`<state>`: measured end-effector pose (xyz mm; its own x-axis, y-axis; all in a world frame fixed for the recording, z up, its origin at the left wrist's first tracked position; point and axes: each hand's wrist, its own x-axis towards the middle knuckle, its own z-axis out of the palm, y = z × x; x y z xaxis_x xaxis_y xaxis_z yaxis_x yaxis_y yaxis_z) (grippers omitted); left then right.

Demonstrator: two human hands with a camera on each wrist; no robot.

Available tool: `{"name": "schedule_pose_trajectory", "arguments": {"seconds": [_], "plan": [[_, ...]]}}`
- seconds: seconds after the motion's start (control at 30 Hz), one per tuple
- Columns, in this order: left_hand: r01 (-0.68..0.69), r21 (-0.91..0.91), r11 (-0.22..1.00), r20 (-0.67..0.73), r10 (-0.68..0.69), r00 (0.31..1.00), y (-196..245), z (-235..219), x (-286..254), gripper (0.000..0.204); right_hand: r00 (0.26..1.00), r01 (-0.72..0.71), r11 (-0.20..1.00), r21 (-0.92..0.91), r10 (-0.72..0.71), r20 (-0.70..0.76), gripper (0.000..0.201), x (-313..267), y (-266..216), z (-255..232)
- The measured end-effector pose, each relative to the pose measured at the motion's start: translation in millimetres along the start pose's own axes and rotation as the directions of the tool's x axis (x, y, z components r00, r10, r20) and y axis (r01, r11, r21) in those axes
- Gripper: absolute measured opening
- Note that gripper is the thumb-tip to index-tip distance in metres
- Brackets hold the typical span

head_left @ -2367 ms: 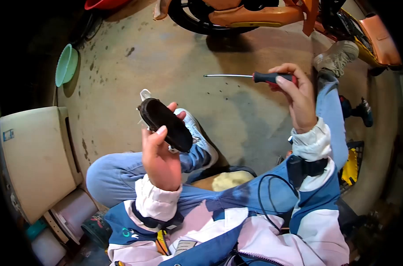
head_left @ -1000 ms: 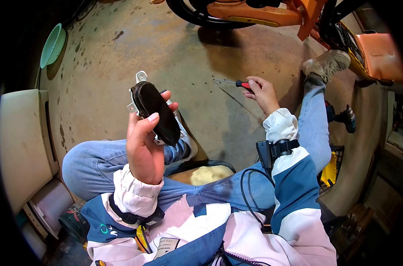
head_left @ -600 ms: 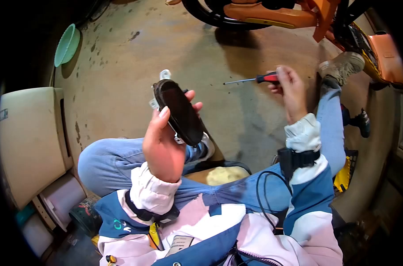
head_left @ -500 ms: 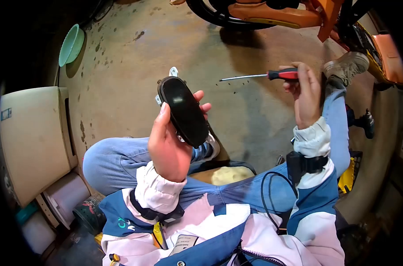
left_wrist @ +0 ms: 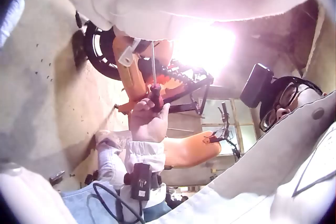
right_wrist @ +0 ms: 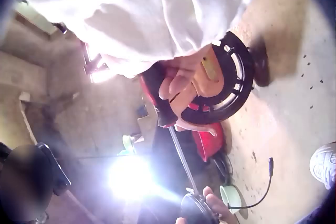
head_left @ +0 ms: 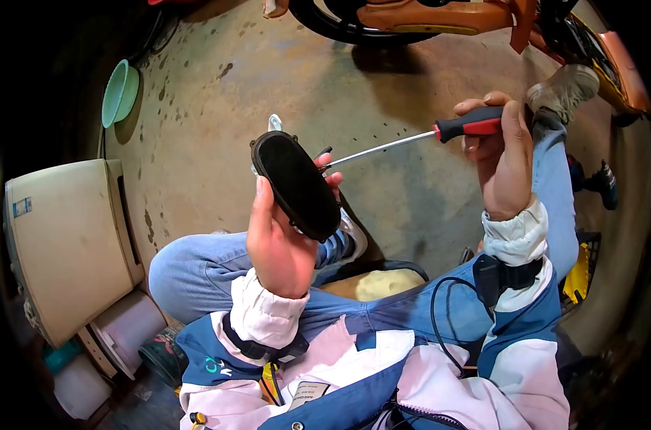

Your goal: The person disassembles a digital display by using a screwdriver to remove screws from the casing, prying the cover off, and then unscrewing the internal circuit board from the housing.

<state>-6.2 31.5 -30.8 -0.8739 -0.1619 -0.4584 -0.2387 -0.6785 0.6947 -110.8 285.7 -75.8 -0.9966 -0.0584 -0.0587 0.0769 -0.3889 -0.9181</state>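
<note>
In the head view my left hand (head_left: pixel 281 251) grips a dark oval part (head_left: pixel 297 185) by its edges, thumb on the near side and fingertips on the far side. A white bracket tab (head_left: pixel 275 123) sticks out at its top. My right hand (head_left: pixel 501 154) holds a red and black screwdriver (head_left: pixel 471 125) by the handle. Its shaft points left, and the tip is at the part's right edge beside the left fingertips; whether it touches is hidden. The right wrist view shows the shaft (right_wrist: pixel 182 161) reaching the part (right_wrist: pixel 195 209). A short black cable with a plug (right_wrist: pixel 271 166) hangs from it.
An orange vehicle (head_left: pixel 440 18) stands at the top. A green basin (head_left: pixel 121 93) is at the upper left, a cream case (head_left: pixel 71 247) at the left. A power drill (head_left: pixel 603 183) and a yellow item (head_left: pixel 576 279) lie at the right. Small dark bits dot the floor.
The right hand has brought the screwdriver closer to the dark part, its tip now at the part's edge instead of apart from it. The part's dark face has turned more toward the head view.
</note>
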Motion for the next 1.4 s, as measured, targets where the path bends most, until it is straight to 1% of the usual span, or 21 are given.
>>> {"name": "schedule_pose_trajectory", "arguments": {"seconds": [0.07, 0.27, 0.43, 0.7, 0.87, 0.97, 1.0, 1.03, 1.07, 1.1, 1.13, 1.17, 1.2, 1.23, 1.27, 1.4], "plan": [[-0.005, 0.019, 1.000, 0.000, 0.005, 1.000, -1, -1, 0, 0.057, 0.999, 0.020, 1.000, -0.020, -0.019, 0.043, 0.037, 0, 2, -1], [-0.014, 0.028, 1.000, 0.005, 0.014, 1.000, 0, -1, -1, 0.056, 0.999, 0.013, 0.999, -0.030, -0.012, 0.033, 0.037, -1, 0, 2], [-0.016, 0.037, 0.999, -0.030, 0.017, 0.999, 0, 1, -2, 0.055, 0.999, 0.003, 1.000, -0.031, -0.002, 0.046, 0.037, -1, 0, 0], [-0.037, 0.039, 0.999, -0.007, 0.037, 0.999, -2, -3, -1, 0.054, 0.998, 0.011, 1.000, -0.023, -0.009, 0.068, 0.036, -1, 2, 0], [-0.051, 0.036, 0.998, 0.000, 0.051, 0.999, -3, -2, -1, 0.052, 0.996, 0.030, 0.997, -0.075, -0.023, 0.089, 0.038, -1, 3, 0], [-0.090, 0.089, 0.992, -0.010, 0.091, 0.996, -4, -2, -2, 0.049, 0.999, 0.008, 0.992, -0.125, -0.002, 0.047, 0.041, -3, 1, 7], [-0.111, 0.136, 0.984, -0.018, 0.115, 0.993, -5, -6, -2, 0.048, 0.999, 0.009, 0.992, -0.123, -0.003, 0.048, 0.041, -5, 0, 9], [-0.133, 0.184, 0.974, -0.024, 0.140, 0.990, -5, -8, -2, 0.048, 0.999, 0.017, 0.985, -0.174, -0.010, 0.039, 0.042, -6, -1, 11], [-0.136, 0.188, 0.973, -0.026, 0.143, 0.989, -4, -5, -2, 0.048, 0.999, 0.022, 0.975, -0.223, -0.016, 0.030, 0.044, -6, -1, 13], [-0.179, 0.232, 0.956, -0.025, 0.190, 0.981, -5, -2, -3, 0.047, 0.999, 0.023, 0.976, -0.218, -0.016, 0.032, 0.044, -5, -2, 12], [-0.221, 0.275, 0.936, -0.022, 0.236, 0.972, -4, 0, -3, 0.046, 0.996, 0.013, 0.962, -0.274, 0.012, 0.087, 0.044, -5, -3, 7], [-0.223, 0.278, 0.934, -0.022, 0.238, 0.971, -4, -2, -3, 0.046, 0.989, 0.006, 0.944, -0.330, 0.043, 0.139, 0.045, -5, -4, 4], [-0.245, 0.305, 0.920, 0.003, 0.257, 0.966, -5, -6, -2, 0.046, 0.989, 0.006, 0.945, -0.327, 0.042, 0.139, 0.045, -5, -6, 3], [-0.268, 0.331, 0.905, 0.027, 0.275, 0.961, -6, -9, -1, 0.046, 0.986, -0.029, 0.922, -0.385, 0.090, 0.141, 0.045, -6, -7, 2], [-0.270, 0.339, 0.901, 0.020, 0.280, 0.960, -8, -9, -1, 0.046, 0.981, -0.063, 0.894, -0.443, 0.138, 0.139, 0.044, -6, -8, 2], [-0.306, 0.358, 0.882, 0.032, 0.316, 0.948, -9, -10, -1, 0.045, 0.968, -0.100, 0.898, -0.429, 0.187, 0.166, 0.041, -5, -4, 0]]}}
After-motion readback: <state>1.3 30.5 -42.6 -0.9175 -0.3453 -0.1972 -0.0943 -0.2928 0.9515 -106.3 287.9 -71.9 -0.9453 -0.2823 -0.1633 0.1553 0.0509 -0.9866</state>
